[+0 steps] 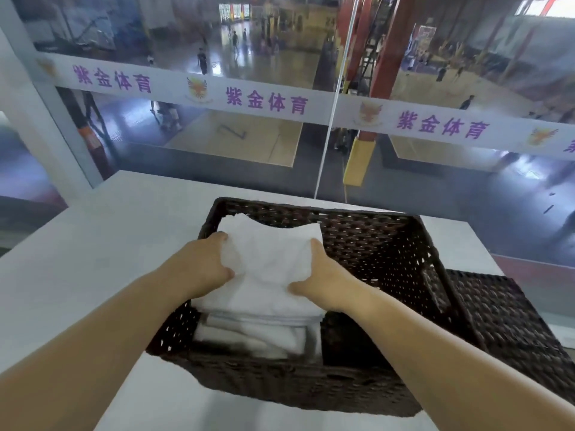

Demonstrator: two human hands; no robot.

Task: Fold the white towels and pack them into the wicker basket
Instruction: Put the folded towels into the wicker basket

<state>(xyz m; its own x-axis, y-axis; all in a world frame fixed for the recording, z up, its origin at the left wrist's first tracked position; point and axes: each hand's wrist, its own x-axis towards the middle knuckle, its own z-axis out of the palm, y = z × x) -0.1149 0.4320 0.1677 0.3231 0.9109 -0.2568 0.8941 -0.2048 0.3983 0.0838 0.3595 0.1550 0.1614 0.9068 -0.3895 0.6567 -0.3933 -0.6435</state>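
Both hands lower a folded white towel (273, 262) into the wicker basket (389, 244) on the bench (93, 244).

Left hand (202, 265) and right hand (323, 275) clamp opposite side edges of the towel, thumbs on top. It sits over the basket's left half, above a stack of folded towels (255, 334) already inside. Plain white terry, slightly rumpled; likely soft, light, floppy, so gripping both sides keeps the fold. Wicker lid (513, 321) lies just right of the basket.

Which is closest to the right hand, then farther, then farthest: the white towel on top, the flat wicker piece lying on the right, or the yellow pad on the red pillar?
From the right hand:
1. White towel, held in both hands, over the basket's left side.
2. Flat wicker piece, on the table to the right of the basket.
3. Yellow pad, beyond the glass, far behind.
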